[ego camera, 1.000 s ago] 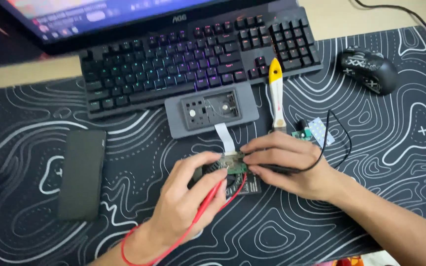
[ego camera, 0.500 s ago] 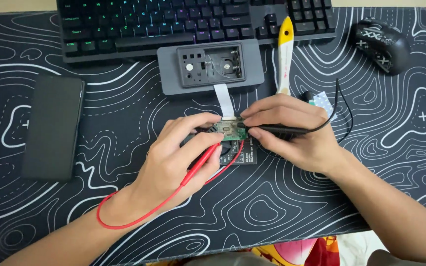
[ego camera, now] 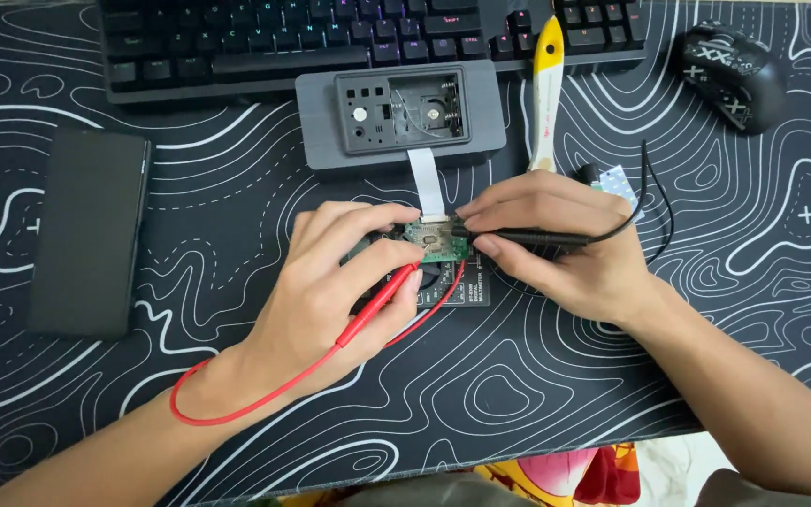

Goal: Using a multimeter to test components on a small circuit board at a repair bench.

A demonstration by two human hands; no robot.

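My left hand (ego camera: pixel 335 282) grips a red test probe (ego camera: pixel 377 302), its tip pointing at a small green circuit board (ego camera: pixel 436 241). My right hand (ego camera: pixel 565 246) holds a black test probe (ego camera: pixel 527 238), its tip touching the board's right edge. The board sits on a dark flat device (ego camera: pixel 462 286) in the middle of the mat. A white ribbon cable (ego camera: pixel 426 178) joins the board to an opened grey case (ego camera: pixel 401 115) lying just behind it. The red lead (ego camera: pixel 237 408) loops round my left wrist.
A dark keyboard (ego camera: pixel 330 47) lies along the far edge. A black phone (ego camera: pixel 88 244) rests face down at the left. A yellow-handled tool (ego camera: pixel 546 89) and a black mouse (ego camera: pixel 729 75) sit at the right. A black patterned desk mat (ego camera: pixel 190 188) covers the table.
The view has tilted down and moved closer, so the monitor has left the picture. Both hands keep their probes on the board with only slight shifts.
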